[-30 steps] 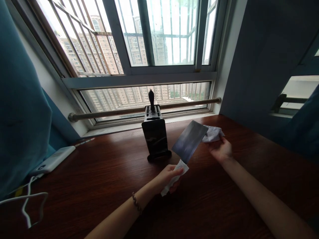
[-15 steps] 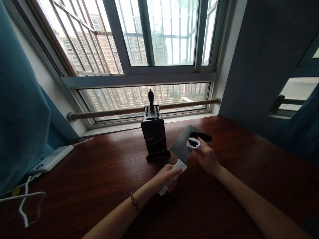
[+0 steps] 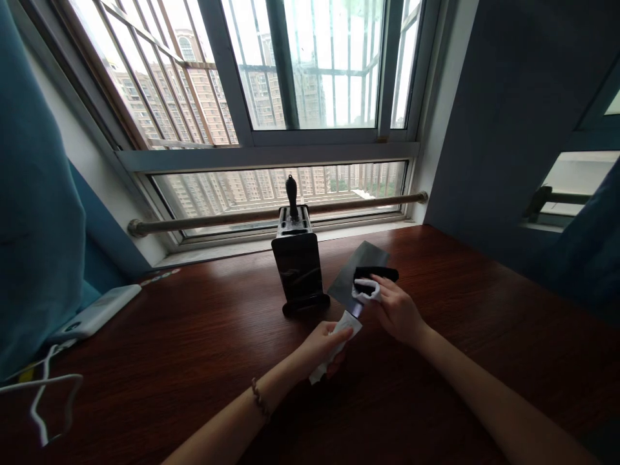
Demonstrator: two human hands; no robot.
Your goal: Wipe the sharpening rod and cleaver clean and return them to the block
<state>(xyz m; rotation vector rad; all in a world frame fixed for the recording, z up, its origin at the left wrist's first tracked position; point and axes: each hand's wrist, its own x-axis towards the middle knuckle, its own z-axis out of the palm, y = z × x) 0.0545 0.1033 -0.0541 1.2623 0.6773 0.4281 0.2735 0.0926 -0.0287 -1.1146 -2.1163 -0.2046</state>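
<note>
My left hand [image 3: 323, 347] is closed round the white handle [image 3: 339, 342] of a cleaver, holding it over the dark wooden table [image 3: 194, 361]. The wide grey blade [image 3: 349, 279] points up and away from me. My right hand [image 3: 394, 310] presses a bunched cloth [image 3: 368, 284], white and dark, against the blade's face near the handle end. A black knife block [image 3: 298, 268] stands just left of the blade, with one dark knife handle [image 3: 291, 194] sticking out of its top.
A white power bank [image 3: 94, 313] lies at the table's left edge with white cables [image 3: 46, 394] trailing toward me. A blue curtain [image 3: 33, 213] hangs at the left. Behind the table runs a barred window with a wooden rail [image 3: 242, 216]. A dark wall stands at the right.
My right hand brought the cloth from beyond the blade tip onto the blade face, then slid it down toward the handle. The blade has tilted lower.
</note>
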